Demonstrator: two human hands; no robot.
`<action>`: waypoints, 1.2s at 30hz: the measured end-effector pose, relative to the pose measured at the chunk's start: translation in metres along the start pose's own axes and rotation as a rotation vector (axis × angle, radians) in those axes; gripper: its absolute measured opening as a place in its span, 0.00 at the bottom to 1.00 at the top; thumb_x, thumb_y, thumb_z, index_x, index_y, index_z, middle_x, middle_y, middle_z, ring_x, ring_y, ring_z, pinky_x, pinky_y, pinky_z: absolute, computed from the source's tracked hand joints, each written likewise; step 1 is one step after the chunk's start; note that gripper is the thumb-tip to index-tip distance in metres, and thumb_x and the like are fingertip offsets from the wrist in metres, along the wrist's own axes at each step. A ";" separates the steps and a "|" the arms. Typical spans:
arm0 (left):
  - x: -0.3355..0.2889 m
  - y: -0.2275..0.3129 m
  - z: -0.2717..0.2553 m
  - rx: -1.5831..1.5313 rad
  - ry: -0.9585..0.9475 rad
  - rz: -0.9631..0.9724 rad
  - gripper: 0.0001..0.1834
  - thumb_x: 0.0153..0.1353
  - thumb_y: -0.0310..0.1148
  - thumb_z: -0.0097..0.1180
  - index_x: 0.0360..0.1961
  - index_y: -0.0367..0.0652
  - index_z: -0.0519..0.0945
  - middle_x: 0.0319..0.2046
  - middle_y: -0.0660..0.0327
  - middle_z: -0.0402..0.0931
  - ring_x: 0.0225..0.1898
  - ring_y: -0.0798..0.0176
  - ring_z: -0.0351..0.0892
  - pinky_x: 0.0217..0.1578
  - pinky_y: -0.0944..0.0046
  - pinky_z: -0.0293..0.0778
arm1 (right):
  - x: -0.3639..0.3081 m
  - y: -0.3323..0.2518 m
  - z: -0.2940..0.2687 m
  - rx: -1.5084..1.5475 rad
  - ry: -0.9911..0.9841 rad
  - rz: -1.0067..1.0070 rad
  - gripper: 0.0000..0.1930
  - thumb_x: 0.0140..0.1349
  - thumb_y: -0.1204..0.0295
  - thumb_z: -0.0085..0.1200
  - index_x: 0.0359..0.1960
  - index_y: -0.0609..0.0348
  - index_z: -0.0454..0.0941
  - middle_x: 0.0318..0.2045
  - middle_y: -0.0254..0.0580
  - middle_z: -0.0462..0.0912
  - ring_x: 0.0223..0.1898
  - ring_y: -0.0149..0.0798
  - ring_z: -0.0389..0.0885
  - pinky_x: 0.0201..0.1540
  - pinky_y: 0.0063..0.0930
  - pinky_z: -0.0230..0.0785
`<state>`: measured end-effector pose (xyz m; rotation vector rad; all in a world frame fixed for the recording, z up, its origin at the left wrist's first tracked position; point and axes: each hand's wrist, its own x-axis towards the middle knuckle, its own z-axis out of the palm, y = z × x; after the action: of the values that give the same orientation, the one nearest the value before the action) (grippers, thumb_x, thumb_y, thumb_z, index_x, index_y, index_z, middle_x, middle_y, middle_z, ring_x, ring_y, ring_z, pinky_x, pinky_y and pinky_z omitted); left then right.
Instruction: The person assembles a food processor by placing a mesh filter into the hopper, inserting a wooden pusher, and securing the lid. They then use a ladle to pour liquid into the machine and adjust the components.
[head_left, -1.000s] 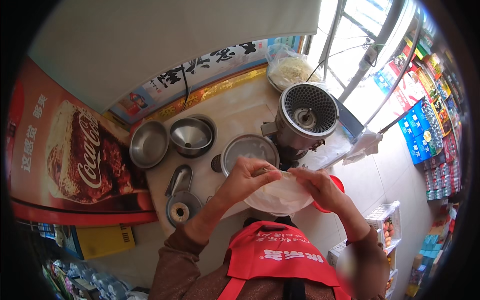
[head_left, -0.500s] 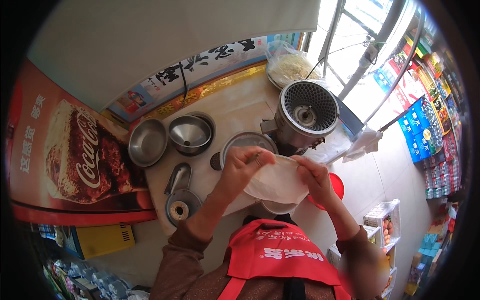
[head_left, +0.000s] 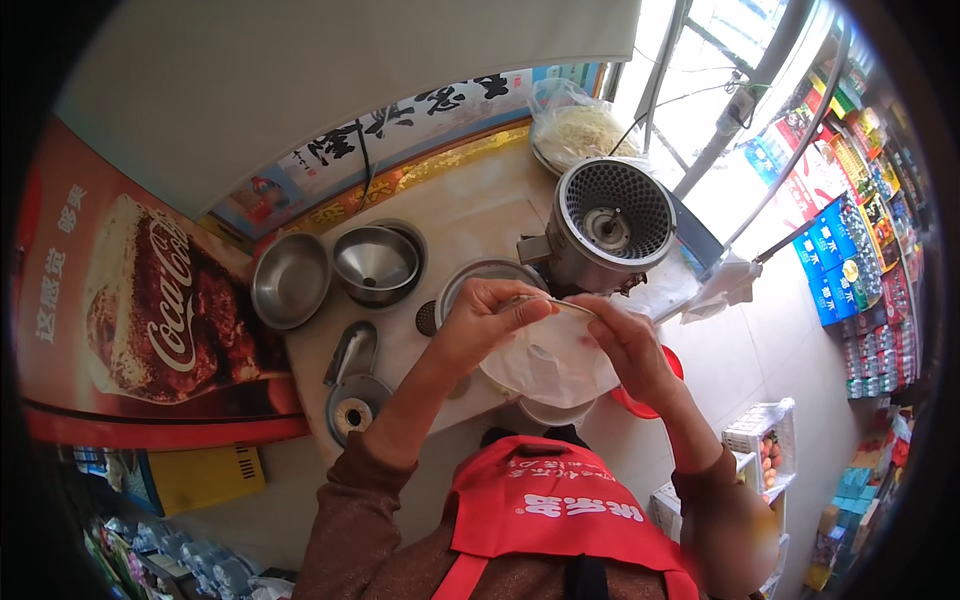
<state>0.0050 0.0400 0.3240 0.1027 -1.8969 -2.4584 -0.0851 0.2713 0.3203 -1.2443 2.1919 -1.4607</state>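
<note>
Between my two hands hangs a thin white translucent bag (head_left: 552, 368), pinched by its upper edge and drooping toward my body. My left hand (head_left: 488, 318) has its thumb and fingers closed on the left end of that edge. On the right end, my right hand (head_left: 632, 348) grips it with fingers bent over the top. A round metal basin (head_left: 462, 285) lies just beyond my left hand, partly hidden by it. Under the bag's lower end shows the rim of a pale round container (head_left: 555, 416).
A steel machine with a perforated drum (head_left: 613, 225) stands on the table's right. Left are a metal bowl (head_left: 290, 281), a funnel (head_left: 377, 262) and a metal scoop (head_left: 352, 352). A red basin (head_left: 665, 385) sits beyond my right wrist. Behind is a plastic-wrapped plate (head_left: 583, 133).
My hands have drawn the bag's upper edge into a tighter, straighter line. The right hand has moved slightly up and left, its fingers now over the edge; the bag hangs flatter.
</note>
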 end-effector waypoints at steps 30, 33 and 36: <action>-0.028 0.019 0.026 0.241 0.145 0.147 0.10 0.59 0.30 0.69 0.36 0.33 0.85 0.24 0.66 0.79 0.28 0.79 0.71 0.29 0.73 0.69 | 0.001 -0.067 -0.027 -0.137 -0.260 0.117 0.33 0.54 0.88 0.48 0.65 0.50 0.72 0.30 0.52 0.82 0.31 0.52 0.83 0.38 0.35 0.75; -0.028 0.019 0.027 0.265 0.138 0.158 0.10 0.59 0.30 0.69 0.36 0.32 0.85 0.23 0.68 0.78 0.27 0.80 0.69 0.27 0.73 0.68 | 0.002 -0.072 -0.029 -0.183 -0.265 0.077 0.33 0.56 0.87 0.50 0.65 0.50 0.71 0.31 0.54 0.84 0.32 0.54 0.84 0.37 0.37 0.76; -0.028 0.020 0.029 0.322 0.113 0.157 0.09 0.59 0.30 0.68 0.35 0.33 0.85 0.23 0.69 0.78 0.27 0.80 0.69 0.27 0.73 0.67 | 0.004 -0.077 -0.030 -0.241 -0.272 0.017 0.31 0.58 0.85 0.51 0.65 0.50 0.71 0.32 0.55 0.84 0.33 0.55 0.85 0.35 0.41 0.76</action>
<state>0.0310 0.0644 0.3516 0.0942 -2.1430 -1.9903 -0.0655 0.2768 0.4010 -1.4011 2.2291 -0.9735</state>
